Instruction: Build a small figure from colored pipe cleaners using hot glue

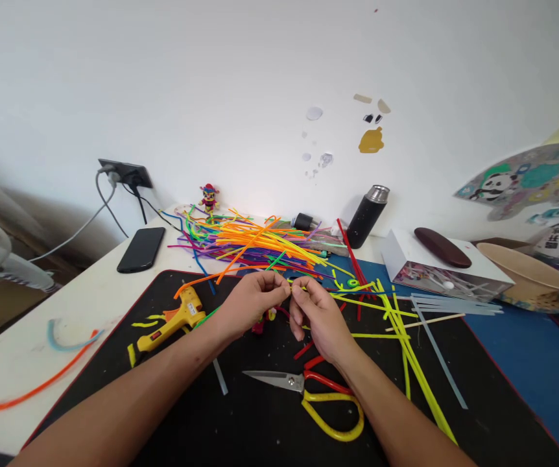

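Note:
My left hand (pixel 260 297) and my right hand (pixel 317 316) meet above the black mat (pixel 202 415), fingertips pinched close together. Between them is a small bit of yellow pipe cleaner (pixel 290 287), mostly covered by the fingers. Behind and below the hands lies a small dark red piece (pixel 259 326), partly hidden. Scissors (pixel 303 383) with red and yellow handles rest below my right hand, blades pointing left. Left of my left hand is a yellow glue gun (pixel 172 324). Yellow-green pipe cleaners (pixel 410 350) lie to the right of my right hand.
A heap of colourful pipe cleaners (pixel 260 243) spreads along the back. A phone (pixel 141 250) lies at left; a small figurine (pixel 209 196), a black flask (pixel 368 217) and a white box (pixel 396 250) stand behind. Glue sticks (pixel 454 305) lie at right.

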A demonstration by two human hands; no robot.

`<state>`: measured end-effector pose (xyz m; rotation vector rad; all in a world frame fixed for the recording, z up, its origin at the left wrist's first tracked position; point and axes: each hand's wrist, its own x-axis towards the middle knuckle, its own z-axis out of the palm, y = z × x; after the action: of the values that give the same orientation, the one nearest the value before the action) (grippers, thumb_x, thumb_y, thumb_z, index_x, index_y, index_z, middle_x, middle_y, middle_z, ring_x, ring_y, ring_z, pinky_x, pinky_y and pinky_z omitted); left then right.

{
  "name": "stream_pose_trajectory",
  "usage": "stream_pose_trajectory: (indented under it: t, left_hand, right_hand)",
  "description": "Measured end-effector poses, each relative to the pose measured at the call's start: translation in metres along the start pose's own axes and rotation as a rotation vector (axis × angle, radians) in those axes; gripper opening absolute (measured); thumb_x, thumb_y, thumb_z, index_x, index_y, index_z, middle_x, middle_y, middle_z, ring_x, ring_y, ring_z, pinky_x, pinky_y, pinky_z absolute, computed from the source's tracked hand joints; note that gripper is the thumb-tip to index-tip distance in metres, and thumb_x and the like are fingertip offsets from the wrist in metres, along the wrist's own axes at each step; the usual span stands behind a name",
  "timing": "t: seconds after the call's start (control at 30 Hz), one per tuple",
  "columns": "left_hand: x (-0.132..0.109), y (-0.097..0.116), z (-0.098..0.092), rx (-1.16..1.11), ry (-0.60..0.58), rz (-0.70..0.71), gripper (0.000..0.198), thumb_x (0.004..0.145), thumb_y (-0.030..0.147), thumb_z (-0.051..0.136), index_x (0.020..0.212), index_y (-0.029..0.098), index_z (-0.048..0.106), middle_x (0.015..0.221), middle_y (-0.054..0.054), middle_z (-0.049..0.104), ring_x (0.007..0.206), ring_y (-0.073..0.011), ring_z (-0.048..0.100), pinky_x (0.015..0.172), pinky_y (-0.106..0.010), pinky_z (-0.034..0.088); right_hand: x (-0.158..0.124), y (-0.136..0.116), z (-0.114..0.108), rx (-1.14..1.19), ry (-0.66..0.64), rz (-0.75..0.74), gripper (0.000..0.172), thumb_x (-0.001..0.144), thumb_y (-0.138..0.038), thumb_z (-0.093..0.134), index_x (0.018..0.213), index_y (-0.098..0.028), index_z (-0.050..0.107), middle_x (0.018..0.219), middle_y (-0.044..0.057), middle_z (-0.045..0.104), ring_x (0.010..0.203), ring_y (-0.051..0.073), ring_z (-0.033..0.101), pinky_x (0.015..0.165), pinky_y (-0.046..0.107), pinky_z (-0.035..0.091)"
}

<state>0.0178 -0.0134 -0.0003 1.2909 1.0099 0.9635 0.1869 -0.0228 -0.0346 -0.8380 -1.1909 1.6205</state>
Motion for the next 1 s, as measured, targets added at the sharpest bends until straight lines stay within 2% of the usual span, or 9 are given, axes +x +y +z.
stream_pose_trajectory:
  t: [0.37, 0.77, 1.0]
  left_hand:
    - [-0.001, 0.004, 0.001, 0.001, 0.014, 0.005, 0.038, 0.072, 0.05, 0.083, 0.074, 0.017, 0.066, 0.063, 0.003, 0.057, 0.058, -0.0097, 0.045, 0.057, -0.022, 0.038]
    - [-0.001, 0.001, 0.0, -0.024, -0.022, 0.006, 0.035, 0.077, 0.049, 0.08, 0.074, 0.018, 0.066, 0.059, 0.005, 0.052, 0.054, -0.0094, 0.044, 0.051, -0.021, 0.036]
    - [-0.001, 0.003, 0.0, -0.005, -0.026, 0.014, 0.033, 0.076, 0.047, 0.082, 0.075, 0.017, 0.067, 0.063, 0.004, 0.056, 0.057, -0.0096, 0.046, 0.053, -0.021, 0.037]
  right_hand:
    - [0.001, 0.0, 0.001, -0.002, -0.004, -0.001, 0.038, 0.097, -0.059, 0.068, 0.096, -0.024, 0.051, 0.053, -0.011, 0.053, 0.035, 0.01, 0.05, 0.037, 0.018, 0.035]
    - [-0.004, -0.009, 0.003, -0.023, 0.018, 0.01, 0.039, 0.095, -0.057, 0.071, 0.092, -0.023, 0.054, 0.054, -0.01, 0.053, 0.036, 0.009, 0.051, 0.039, 0.019, 0.035]
    - [-0.004, -0.01, 0.002, -0.018, 0.021, 0.015, 0.039, 0.094, -0.057, 0.072, 0.091, -0.022, 0.054, 0.053, -0.01, 0.053, 0.036, 0.009, 0.051, 0.038, 0.019, 0.036]
